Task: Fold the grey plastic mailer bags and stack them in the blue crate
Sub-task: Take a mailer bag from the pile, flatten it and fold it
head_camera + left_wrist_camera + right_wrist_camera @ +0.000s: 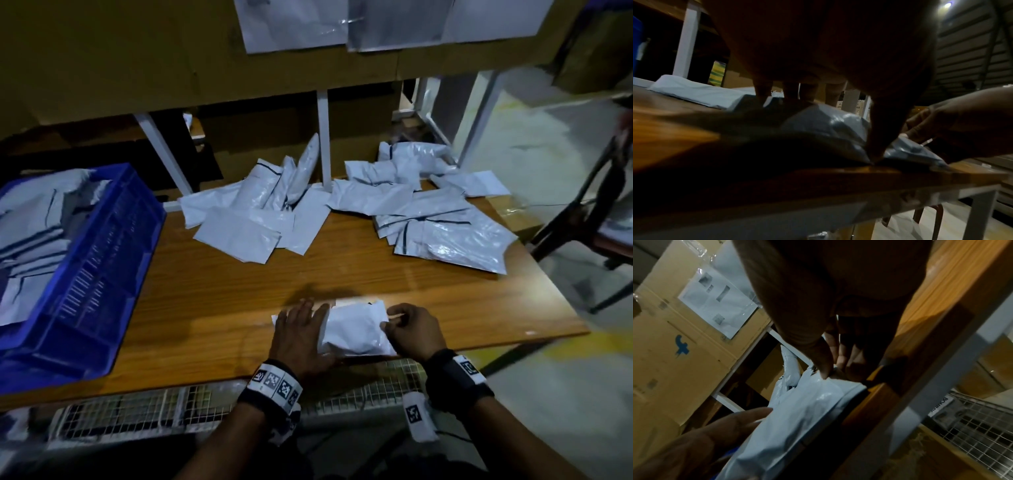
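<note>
The brown wood-grain worktop (212,301) carries everything. At its left end sits the blue slatted plastic crate (102,246), already holding folded bags. Across the far side lies a loose scatter of unfolded grey plastic mailer bags (359,205). At the near edge lies the one grey mailer bag being folded (352,330). The left hand (299,334) presses it down, fingers straight and spread; the right hand (412,330) pinches its right edge between thumb and fingers, apparently mid-fold, though the wrist views are dim. The slick plastic may spring open if the pressing hand lifts early, and the bag, right at the edge, could slide off.
</note>
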The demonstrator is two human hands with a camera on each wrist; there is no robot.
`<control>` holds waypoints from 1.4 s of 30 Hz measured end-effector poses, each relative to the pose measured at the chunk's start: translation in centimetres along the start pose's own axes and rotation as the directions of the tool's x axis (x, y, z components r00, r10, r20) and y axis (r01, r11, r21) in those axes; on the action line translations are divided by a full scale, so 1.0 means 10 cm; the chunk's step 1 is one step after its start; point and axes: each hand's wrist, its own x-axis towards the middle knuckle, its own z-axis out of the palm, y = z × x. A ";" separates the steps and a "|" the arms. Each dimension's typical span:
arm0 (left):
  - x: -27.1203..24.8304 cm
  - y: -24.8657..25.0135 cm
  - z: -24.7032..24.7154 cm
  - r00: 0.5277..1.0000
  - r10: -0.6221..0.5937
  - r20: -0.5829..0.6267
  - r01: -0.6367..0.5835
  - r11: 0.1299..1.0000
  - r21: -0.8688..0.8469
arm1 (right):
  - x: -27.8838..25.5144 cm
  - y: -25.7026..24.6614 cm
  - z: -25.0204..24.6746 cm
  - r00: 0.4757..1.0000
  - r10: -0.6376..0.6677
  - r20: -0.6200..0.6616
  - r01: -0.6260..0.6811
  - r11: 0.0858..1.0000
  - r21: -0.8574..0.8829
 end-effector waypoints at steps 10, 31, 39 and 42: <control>-0.05 0.07 0.23 0.999 0.026 0.037 -0.028 0.997 0.067 | -0.13 -0.26 0.22 0.940 -0.310 -0.143 0.242 0.901 -0.360; 0.20 -0.05 0.37 0.998 0.014 -0.057 -0.006 0.990 0.138 | -0.02 -0.28 0.96 0.869 -0.447 0.212 0.464 0.588 -0.662; 0.21 -0.05 0.39 0.998 0.022 -0.060 -0.015 0.993 0.113 | 0.02 -0.22 1.01 0.865 -0.466 0.187 0.461 0.589 -0.664; 0.22 -0.06 0.40 0.998 0.022 -0.054 -0.016 0.994 0.109 | 0.03 -0.21 1.02 0.867 -0.459 0.195 0.460 0.585 -0.668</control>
